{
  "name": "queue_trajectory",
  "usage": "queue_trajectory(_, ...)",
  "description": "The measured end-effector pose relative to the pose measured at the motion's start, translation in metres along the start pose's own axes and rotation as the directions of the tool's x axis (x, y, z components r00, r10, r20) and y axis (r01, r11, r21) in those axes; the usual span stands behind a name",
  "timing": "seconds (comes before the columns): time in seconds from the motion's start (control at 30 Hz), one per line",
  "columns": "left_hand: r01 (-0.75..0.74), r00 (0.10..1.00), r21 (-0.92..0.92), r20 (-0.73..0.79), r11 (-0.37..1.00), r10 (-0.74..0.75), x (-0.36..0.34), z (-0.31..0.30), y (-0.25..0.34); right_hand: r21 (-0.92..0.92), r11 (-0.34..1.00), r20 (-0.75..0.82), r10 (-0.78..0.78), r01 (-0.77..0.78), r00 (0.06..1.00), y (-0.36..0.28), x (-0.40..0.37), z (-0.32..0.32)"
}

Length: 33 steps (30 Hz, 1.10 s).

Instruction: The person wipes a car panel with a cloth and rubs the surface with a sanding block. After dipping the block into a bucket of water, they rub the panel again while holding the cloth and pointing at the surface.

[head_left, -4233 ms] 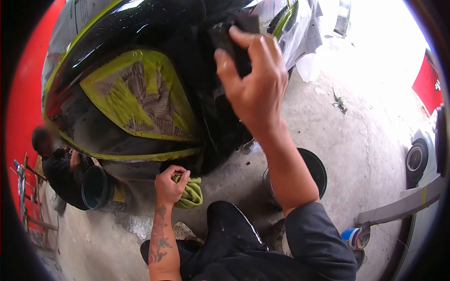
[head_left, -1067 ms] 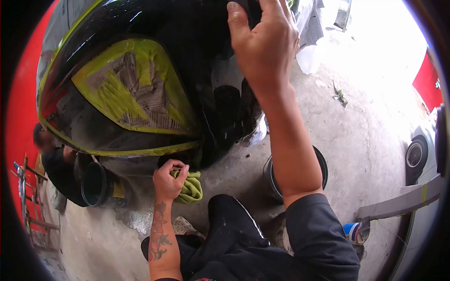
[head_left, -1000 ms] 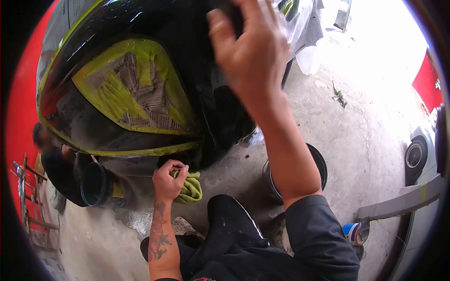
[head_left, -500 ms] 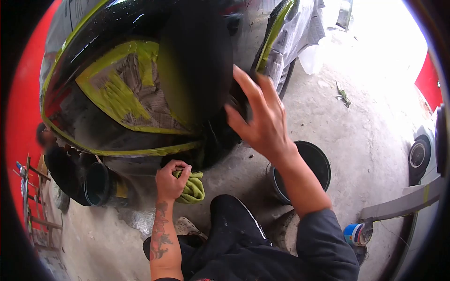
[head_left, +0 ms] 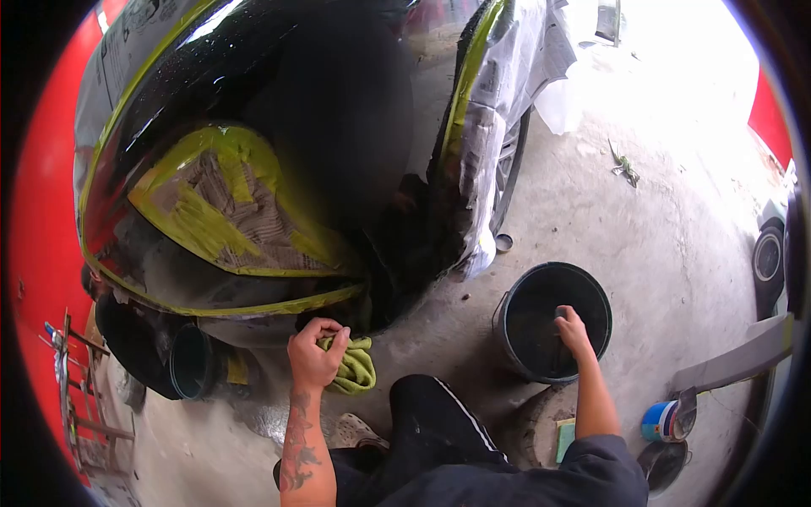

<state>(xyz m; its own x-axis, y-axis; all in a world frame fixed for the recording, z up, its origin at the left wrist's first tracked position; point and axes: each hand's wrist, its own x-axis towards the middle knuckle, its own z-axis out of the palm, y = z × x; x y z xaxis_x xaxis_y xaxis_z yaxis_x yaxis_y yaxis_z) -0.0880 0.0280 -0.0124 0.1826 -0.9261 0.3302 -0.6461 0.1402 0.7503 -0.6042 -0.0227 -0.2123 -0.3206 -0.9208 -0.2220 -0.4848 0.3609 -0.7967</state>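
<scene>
In my left hand (head_left: pixel 314 353) I grip a bunched yellow-green cloth (head_left: pixel 355 367), just below the lower edge of the black car body panel (head_left: pixel 291 93). My right hand (head_left: pixel 573 328) is over the mouth of a dark bucket (head_left: pixel 498 328) standing on the floor. Its fingers look curled together; whether they hold anything is too dark and small to make out. On the glossy panel, a headlight-shaped area is covered with newspaper (head_left: pixel 266 218) and yellow-green masking tape (head_left: pixel 224 144).
Newspaper sheets (head_left: pixel 541 42) cover the car's side. A second dark bucket (head_left: pixel 193 362) stands at left near a crouching person (head_left: pixel 127 338). Beside my right arm, a green sponge (head_left: pixel 565 439) rests on a round block (head_left: pixel 536 422). Paint tins (head_left: pixel 659 421) and a grey panel (head_left: pixel 731 355) are at right.
My right hand has left the black panel, where its fingers were spread, and moved down to the bucket, its fingers now curled. My left hand still grips the cloth. The view has shifted slightly.
</scene>
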Motion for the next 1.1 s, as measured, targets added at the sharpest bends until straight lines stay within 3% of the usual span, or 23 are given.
queue_trajectory(0.1, -0.014, 1.000, -0.019, -0.005, 1.000, 0.014, 0.000, 0.001, -0.001, -0.354, 0.933, 0.093, 0.102, -0.063, 0.990, 0.033, 0.035, 0.034)
queue_trajectory(0.2, -0.008, 1.000, -0.030, -0.011, 1.000, 0.008, -0.001, 0.001, 0.000, -0.627, 0.779, 0.182, 0.122, 0.019, 0.976, 0.119, 0.079, 0.085)
queue_trajectory(0.23, -0.007, 1.000, -0.031, -0.010, 0.999, 0.007, 0.000, 0.001, -0.002, -0.758, 0.633, 0.348, 0.183, 0.161, 0.920, 0.184, 0.110, 0.118)
queue_trajectory(0.27, -0.005, 1.000, -0.032, -0.011, 0.999, 0.004, 0.000, 0.002, -0.004, -0.753, 0.644, 0.403, 0.287, 0.137, 0.869, 0.166, 0.087, 0.115)
queue_trajectory(0.3, 0.002, 1.000, -0.031, -0.014, 1.000, -0.003, -0.001, 0.002, -0.005, -0.727, 0.680, 0.408, 0.314, 0.097, 0.857, 0.193, 0.087, 0.130)
queue_trajectory(0.43, -0.010, 1.000, 0.004, -0.021, 1.000, 0.010, -0.001, -0.001, 0.003, -0.765, 0.611, 0.503, 0.366, 0.206, 0.783, 0.122, 0.059, 0.105)
queue_trajectory(0.47, -0.013, 1.000, 0.008, -0.023, 1.000, 0.013, -0.001, -0.002, 0.003, -0.772, 0.631, 0.408, 0.394, 0.081, 0.823, 0.115, 0.066, 0.101)
queue_trajectory(0.6, -0.006, 0.999, 0.022, -0.034, 1.000, 0.006, -0.001, 0.000, 0.003, -0.668, 0.725, 0.215, -0.028, 0.167, 0.976, 0.010, 0.026, 0.027)
queue_trajectory(0.67, -0.006, 0.999, 0.027, -0.045, 1.000, 0.008, -0.001, 0.001, 0.002, -0.540, 0.792, 0.070, -0.297, 0.286, 0.952, -0.051, -0.002, -0.004)
queue_trajectory(0.77, -0.030, 0.997, 0.046, -0.071, 0.999, 0.033, -0.001, 0.001, 0.007, -0.381, 0.738, -0.115, -0.635, 0.556, 0.764, -0.167, -0.042, -0.028)
queue_trajectory(0.87, 0.001, 0.999, 0.054, -0.035, 0.999, 0.001, -0.003, -0.001, 0.011, -0.329, 0.380, -0.243, -0.918, 0.864, 0.312, -0.275, -0.070, -0.026)
queue_trajectory(0.97, 0.010, 0.999, 0.038, -0.049, 0.999, -0.008, -0.004, 0.001, 0.008, -0.322, -0.008, -0.303, -0.946, 0.947, -0.111, -0.363, -0.088, -0.013)
queue_trajectory(1.03, 0.012, 0.999, 0.022, -0.051, 1.000, -0.011, -0.004, 0.001, 0.010, -0.336, -0.138, -0.337, -0.906, 0.932, -0.256, -0.414, -0.098, -0.005)
queue_trajectory(1.1, 0.002, 0.999, 0.026, -0.052, 1.000, 0.000, -0.004, 0.001, 0.009, -0.377, -0.193, -0.379, -0.860, 0.906, -0.341, -0.450, -0.102, 0.002)
